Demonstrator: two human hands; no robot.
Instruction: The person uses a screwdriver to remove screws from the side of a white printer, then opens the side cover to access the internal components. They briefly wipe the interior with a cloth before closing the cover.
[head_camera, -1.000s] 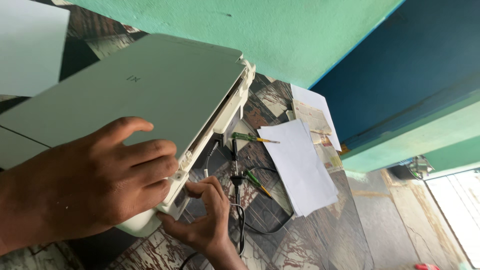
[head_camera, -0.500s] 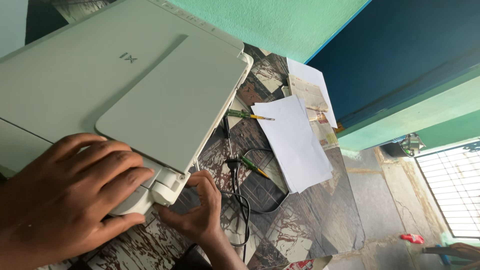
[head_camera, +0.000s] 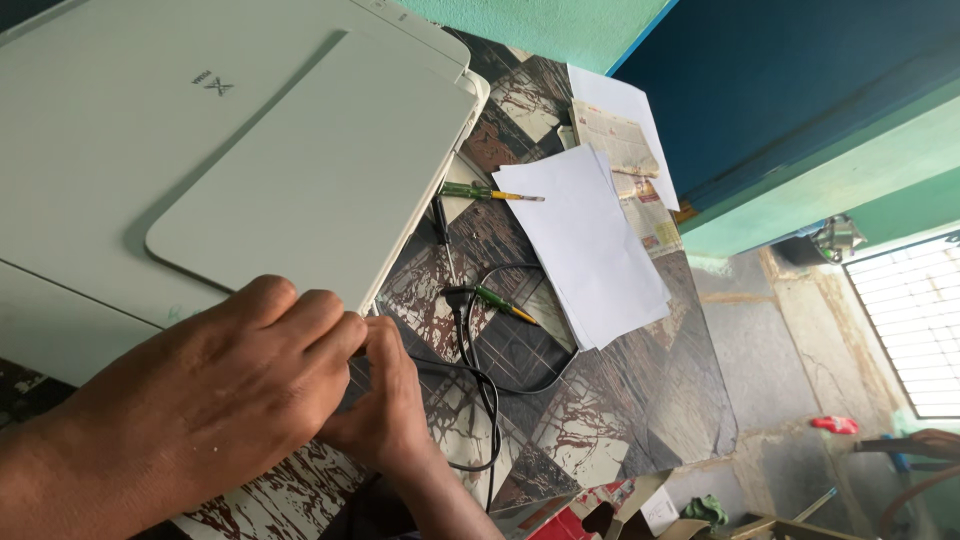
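Bright daylight from window (head_camera: 915, 330) at right, soft shadows, sharp focus, tilted view

Both hands meet at the white printer (head_camera: 200, 150) front corner: left hand (head_camera: 215, 400) over its edge, right hand (head_camera: 385, 400) beneath. Just beyond them lies a black cable (head_camera: 478, 370).

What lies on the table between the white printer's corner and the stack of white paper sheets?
In the head view, a green-handled screwdriver lies on the patterned tabletop between the white printer and the white paper stack, its tip resting on the paper.
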